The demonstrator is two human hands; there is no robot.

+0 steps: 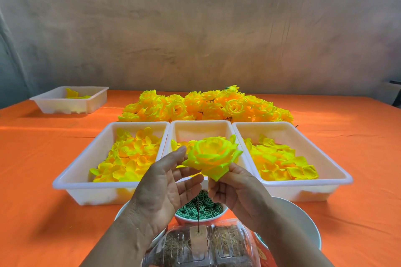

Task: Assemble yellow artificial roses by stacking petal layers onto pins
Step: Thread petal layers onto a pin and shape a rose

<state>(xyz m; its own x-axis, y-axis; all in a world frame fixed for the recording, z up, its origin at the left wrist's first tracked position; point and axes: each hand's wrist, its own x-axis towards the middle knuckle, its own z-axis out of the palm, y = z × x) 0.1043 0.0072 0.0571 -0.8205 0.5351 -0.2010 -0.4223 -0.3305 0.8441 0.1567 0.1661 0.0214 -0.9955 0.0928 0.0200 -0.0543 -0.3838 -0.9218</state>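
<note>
Right hand (236, 193) pinches the layered yellow fabric rose (211, 156) from underneath, I think, though the fingertips are mostly hidden. Left hand (165, 182) is flat open just beside it, holding nothing. Rose is held up above the thin dark pin (198, 214).

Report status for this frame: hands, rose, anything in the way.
Right hand grips rose at its base. Left hand open beside it. Pin bare below the rose, nothing blocking.

No legible text anywhere (yellow marks on the red packet (265, 254) too blurred)
</note>
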